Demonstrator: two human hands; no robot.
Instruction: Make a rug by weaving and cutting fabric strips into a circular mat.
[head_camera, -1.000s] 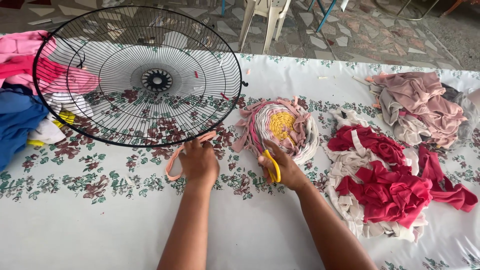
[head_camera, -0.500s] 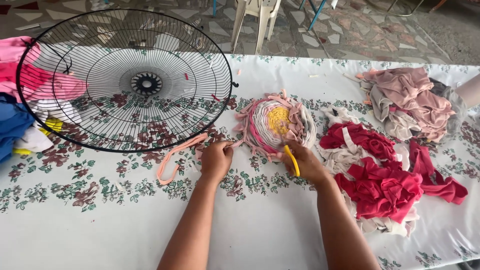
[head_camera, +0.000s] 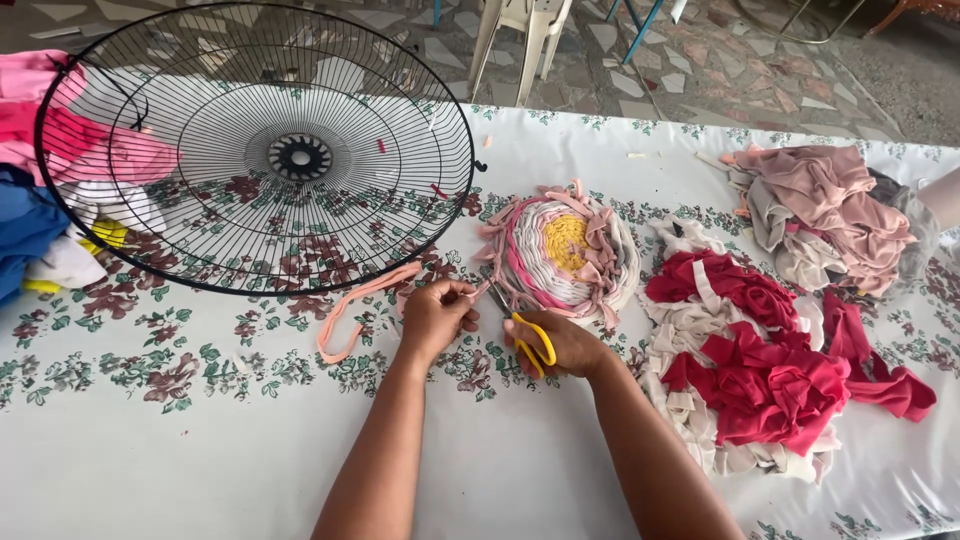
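Observation:
My left hand (head_camera: 435, 318) pinches one end of a long pink fabric strip (head_camera: 352, 312) that trails left across the floral tablecloth (head_camera: 200, 440). My right hand (head_camera: 562, 345) grips yellow-handled scissors (head_camera: 530, 336), their blades pointing toward the pinched end of the strip. Just beyond both hands lies a round woven rag mat (head_camera: 562, 250) with a yellow centre, white and pink rings and loose strip ends around its edge.
A black wire fan guard (head_camera: 255, 145) rests on the table at the back left. Pink, blue and white cloths (head_camera: 40, 200) lie under its left side. Red and white fabric strips (head_camera: 760, 370) are heaped at the right, a dusty-pink cloth pile (head_camera: 830, 210) behind them. Chair legs stand beyond the table.
Both hands have stayed close to the mat's near edge. The left hand has drawn the strip's end toward the scissors, and the view has shifted slightly.

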